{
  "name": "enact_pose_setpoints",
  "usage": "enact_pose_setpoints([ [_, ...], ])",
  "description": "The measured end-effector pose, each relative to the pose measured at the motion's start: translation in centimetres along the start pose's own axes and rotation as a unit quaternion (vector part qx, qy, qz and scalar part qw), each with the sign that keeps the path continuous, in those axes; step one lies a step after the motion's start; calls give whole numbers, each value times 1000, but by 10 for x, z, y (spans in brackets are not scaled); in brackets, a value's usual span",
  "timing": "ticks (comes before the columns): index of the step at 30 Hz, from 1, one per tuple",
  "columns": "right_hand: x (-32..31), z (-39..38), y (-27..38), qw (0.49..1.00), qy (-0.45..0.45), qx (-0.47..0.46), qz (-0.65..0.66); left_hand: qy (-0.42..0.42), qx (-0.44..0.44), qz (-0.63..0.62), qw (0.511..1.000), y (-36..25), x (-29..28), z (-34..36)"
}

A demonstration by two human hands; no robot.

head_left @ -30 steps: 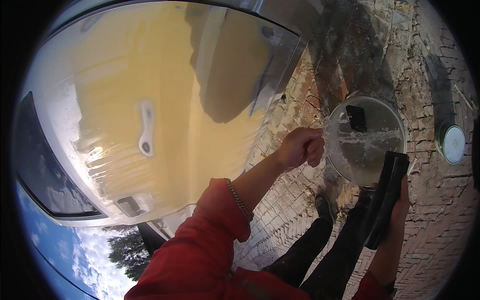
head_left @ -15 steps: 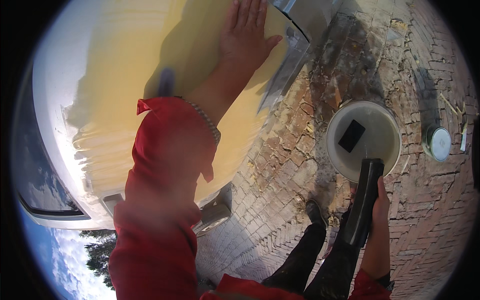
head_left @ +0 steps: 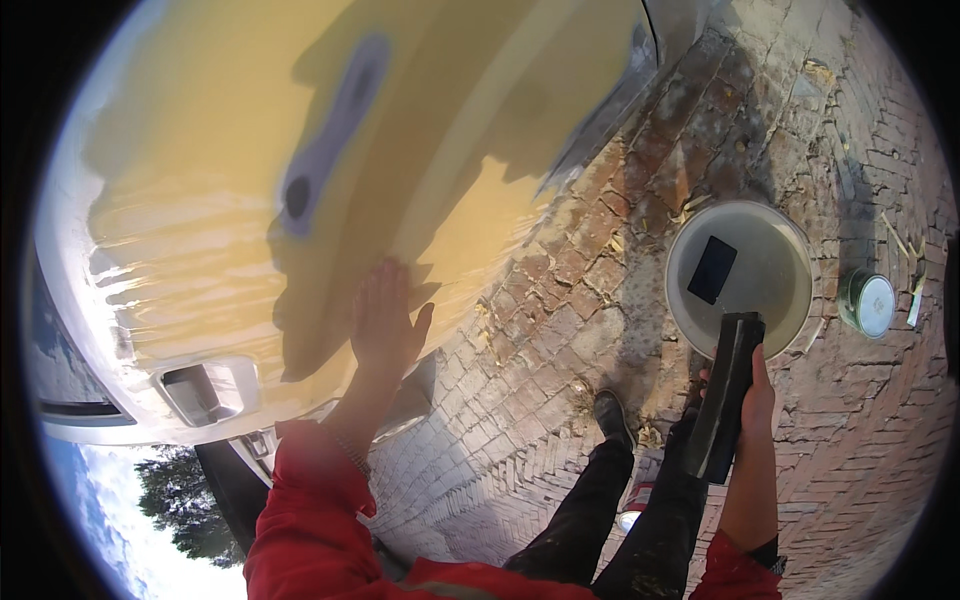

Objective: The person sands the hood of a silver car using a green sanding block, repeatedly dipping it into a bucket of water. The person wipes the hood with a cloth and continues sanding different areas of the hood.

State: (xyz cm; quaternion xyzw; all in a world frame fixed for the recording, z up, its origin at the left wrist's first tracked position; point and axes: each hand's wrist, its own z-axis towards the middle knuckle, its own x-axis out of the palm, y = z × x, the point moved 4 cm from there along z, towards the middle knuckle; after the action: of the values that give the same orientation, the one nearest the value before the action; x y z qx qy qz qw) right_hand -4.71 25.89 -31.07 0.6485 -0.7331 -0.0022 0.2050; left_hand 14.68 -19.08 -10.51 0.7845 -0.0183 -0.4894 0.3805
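Observation:
My left hand (head_left: 388,318) lies flat with fingers stretched on a large yellow-coated vehicle panel (head_left: 470,130). It rests low on the panel, left of its lower edge, and holds nothing. Wet streaks run over the coat, and a grey-purple patch (head_left: 335,135) shows higher up. My right hand (head_left: 758,400) is wrapped round a long black sanding block (head_left: 726,400), tilted upward; its underside is hidden. The block's upper end overlaps the near rim of a round bucket (head_left: 787,255) of cloudy water. A black rectangular piece (head_left: 712,269) is in that bucket.
A green tin with a pale lid (head_left: 868,304) stands right of the bucket on uneven brick paving (head_left: 560,330). Thin sticks lie beyond it. My shoe (head_left: 612,415) is below and left of the bucket. A recessed door handle (head_left: 205,392) sits at the panel's lower left.
My left hand has slid from the panel's upper part down toward me, uncovering the grey-purple patch. The view has shifted slightly; my right hand still holds the sanding block by the bucket.

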Motion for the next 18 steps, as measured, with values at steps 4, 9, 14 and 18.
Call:
enact_pose_setpoints([
  [4, -12, 53, 30, 994, -9, -23, -106, -13, -45, 10, 999, 30, 38, -68],
  [9, -43, 171, 72, 959, -49, -49, -275, 106, -117, 66, 985, 55, 85, -133],
  [14, -82, 275, 65, 974, -112, -1, -199, 184, -185, 57, 964, 71, 99, -206],
  [18, -105, 321, 54, 957, -123, 15, -263, 187, -396, -98, 894, 45, 89, -215],
])
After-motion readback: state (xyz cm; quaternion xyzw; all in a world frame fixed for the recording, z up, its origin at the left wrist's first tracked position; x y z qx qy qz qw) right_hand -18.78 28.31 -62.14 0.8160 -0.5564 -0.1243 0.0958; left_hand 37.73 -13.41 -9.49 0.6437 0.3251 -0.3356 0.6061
